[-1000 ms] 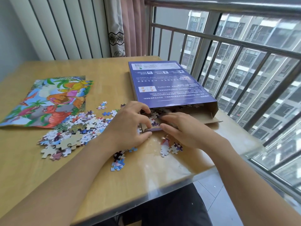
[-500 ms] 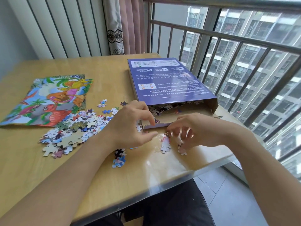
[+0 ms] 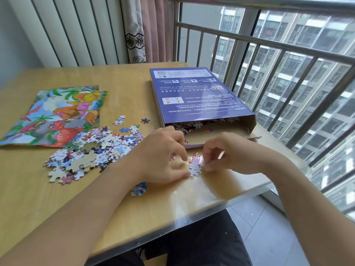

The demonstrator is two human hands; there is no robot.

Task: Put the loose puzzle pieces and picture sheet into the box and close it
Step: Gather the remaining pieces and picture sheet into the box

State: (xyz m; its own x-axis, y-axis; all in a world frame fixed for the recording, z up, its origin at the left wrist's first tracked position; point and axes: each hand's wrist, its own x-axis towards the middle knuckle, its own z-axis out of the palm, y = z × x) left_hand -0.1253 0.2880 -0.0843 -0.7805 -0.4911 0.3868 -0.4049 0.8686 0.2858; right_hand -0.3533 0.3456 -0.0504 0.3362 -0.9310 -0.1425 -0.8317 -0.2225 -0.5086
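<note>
The purple puzzle box (image 3: 199,95) lies flat on the table, its open end (image 3: 211,129) facing me with several pieces inside. A small joined cluster of puzzle pieces (image 3: 195,166) lies just in front of that opening. My left hand (image 3: 163,156) rests on the table to the cluster's left, thumb and fingers apart and touching its edge. My right hand (image 3: 226,152) is curled over the cluster's right side, fingertips pinching pieces there. A big pile of loose pieces (image 3: 90,150) lies to the left. The colourful dinosaur picture sheet (image 3: 57,114) lies flat beyond the pile.
The wooden table (image 3: 38,198) ends close to my body and at the right by a metal railing (image 3: 288,45). The box's cardboard flap (image 3: 253,137) sticks out right. A few pieces (image 3: 139,189) lie under my left wrist. Stray pieces (image 3: 123,121) sit near the box.
Both hands have pulled back from the box opening toward me. My right hand has settled onto the small cluster in front of the box, and the left has closed in beside it.
</note>
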